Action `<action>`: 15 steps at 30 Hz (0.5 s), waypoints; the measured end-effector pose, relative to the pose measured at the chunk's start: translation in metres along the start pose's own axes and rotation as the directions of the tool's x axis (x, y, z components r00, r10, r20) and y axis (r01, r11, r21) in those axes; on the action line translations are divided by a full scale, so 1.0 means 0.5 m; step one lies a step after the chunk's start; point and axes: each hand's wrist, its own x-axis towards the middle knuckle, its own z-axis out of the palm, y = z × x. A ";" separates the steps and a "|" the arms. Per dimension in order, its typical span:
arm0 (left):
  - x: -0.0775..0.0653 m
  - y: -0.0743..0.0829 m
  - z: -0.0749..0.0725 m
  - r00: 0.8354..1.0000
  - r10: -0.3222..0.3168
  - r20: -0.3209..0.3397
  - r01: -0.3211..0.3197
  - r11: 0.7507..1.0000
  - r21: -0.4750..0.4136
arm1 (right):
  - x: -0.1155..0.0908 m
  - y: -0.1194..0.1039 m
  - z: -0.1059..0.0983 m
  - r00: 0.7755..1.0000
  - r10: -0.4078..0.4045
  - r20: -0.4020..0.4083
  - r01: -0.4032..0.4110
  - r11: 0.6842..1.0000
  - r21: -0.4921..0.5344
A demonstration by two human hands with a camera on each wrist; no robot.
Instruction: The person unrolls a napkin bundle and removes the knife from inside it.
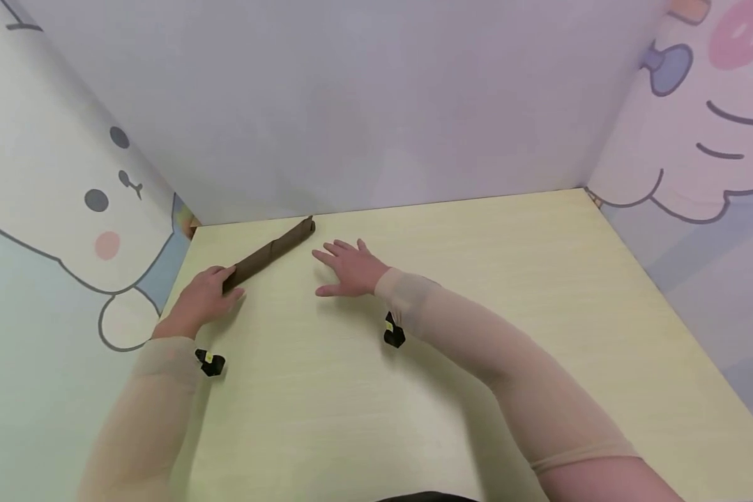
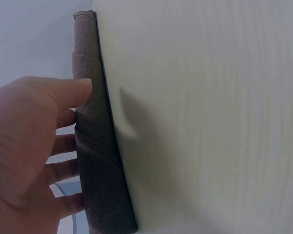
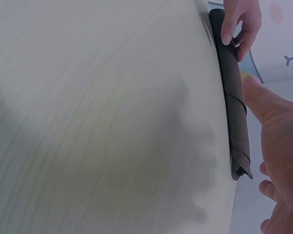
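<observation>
A dark brown roll of cloth (image 1: 270, 254) lies slantwise near the back left of the table, its far end at the back edge. At its near end, my left hand (image 1: 203, 300) holds it loosely. The left wrist view shows the thumb (image 2: 78, 91) lying across the cloth roll (image 2: 100, 161), with the other fingertips along its opposite side. To the right of the roll, my right hand (image 1: 351, 268) hovers over the table with fingers spread, holding nothing. In the right wrist view the right thumb (image 3: 268, 97) appears beside the roll (image 3: 234, 107); the two look apart in the head view.
The pale wood-grain table (image 1: 477, 279) stretches to the right and toward me. A plain wall (image 1: 376, 104) rises at the back, with cartoon-printed panels on the left (image 1: 50, 160) and right (image 1: 696, 139). A small black device (image 1: 394, 331) hangs under the right wrist.
</observation>
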 end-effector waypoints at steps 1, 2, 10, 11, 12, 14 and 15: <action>0.000 0.000 -0.001 1.000 0.001 0.000 -0.001 1.000 0.002 | 0.004 -0.001 -0.001 1.000 -0.001 0.001 0.001 1.000 0.003; 0.000 0.000 -0.001 1.000 0.002 -0.001 -0.002 1.000 0.002 | 0.007 -0.003 -0.001 1.000 -0.002 0.002 0.002 1.000 0.002; 0.004 0.010 0.007 1.000 0.021 -0.011 -0.021 1.000 -0.003 | 0.040 -0.013 0.005 1.000 0.001 -0.001 -0.001 1.000 -0.016; 0.004 0.013 0.009 1.000 0.027 -0.015 -0.027 1.000 -0.005 | 0.044 -0.013 0.007 1.000 0.002 -0.001 -0.002 1.000 -0.014; 0.005 0.015 0.011 0.999 0.033 -0.017 -0.033 0.999 -0.007 | 0.048 -0.014 0.008 1.000 0.002 -0.002 -0.002 1.000 -0.013; 0.005 0.021 0.015 0.999 0.047 -0.021 -0.048 0.999 -0.008 | 0.053 -0.016 0.010 1.000 0.003 0.000 -0.003 1.000 -0.007; 0.004 0.025 0.017 0.998 0.058 -0.022 -0.058 0.998 -0.010 | 0.055 -0.018 0.010 1.000 0.003 0.001 -0.003 1.000 0.001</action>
